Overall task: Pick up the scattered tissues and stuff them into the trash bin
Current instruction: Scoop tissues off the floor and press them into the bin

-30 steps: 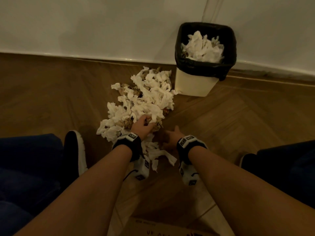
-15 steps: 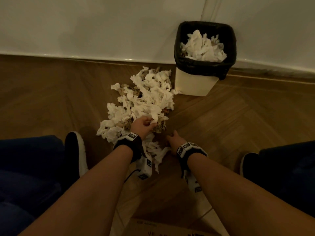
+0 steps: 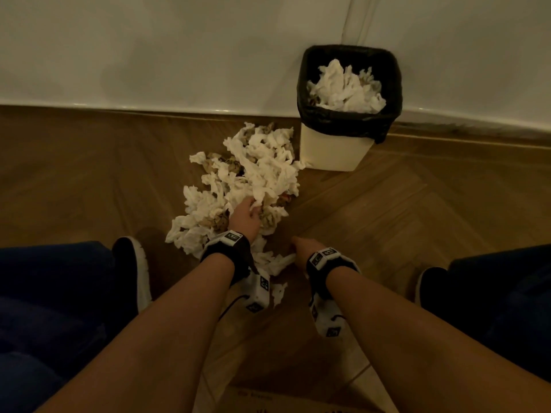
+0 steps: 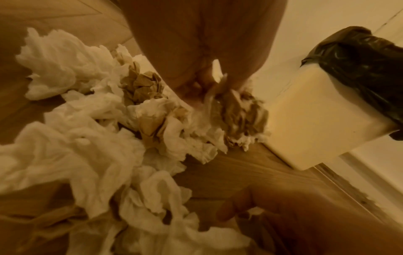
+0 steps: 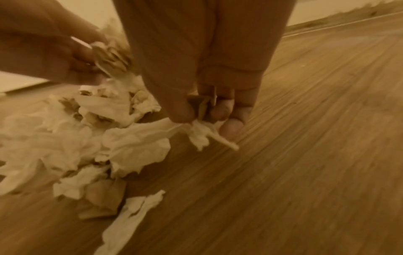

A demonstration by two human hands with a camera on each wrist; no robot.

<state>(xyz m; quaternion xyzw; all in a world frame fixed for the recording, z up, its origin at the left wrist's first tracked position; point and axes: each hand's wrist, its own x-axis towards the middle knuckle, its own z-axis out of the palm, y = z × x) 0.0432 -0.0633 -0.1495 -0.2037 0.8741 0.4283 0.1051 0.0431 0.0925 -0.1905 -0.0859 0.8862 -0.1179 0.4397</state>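
A heap of crumpled white and brown tissues lies on the wooden floor, left of the trash bin. The bin is cream with a black liner and holds tissues near its rim. My left hand grips a wad of tissues at the near edge of the heap. My right hand sits lower and to the right, its fingers curled round a small white and brown tissue scrap just above the floor.
A white wall and skirting run behind the bin. My shoes and dark trouser legs flank the heap on both sides. A cardboard box edge lies at the bottom. Bare floor spreads to the right.
My right hand has moved left toward the loose tissues near me and closed on a scrap. My left hand has stayed gripping its wad in the heap.
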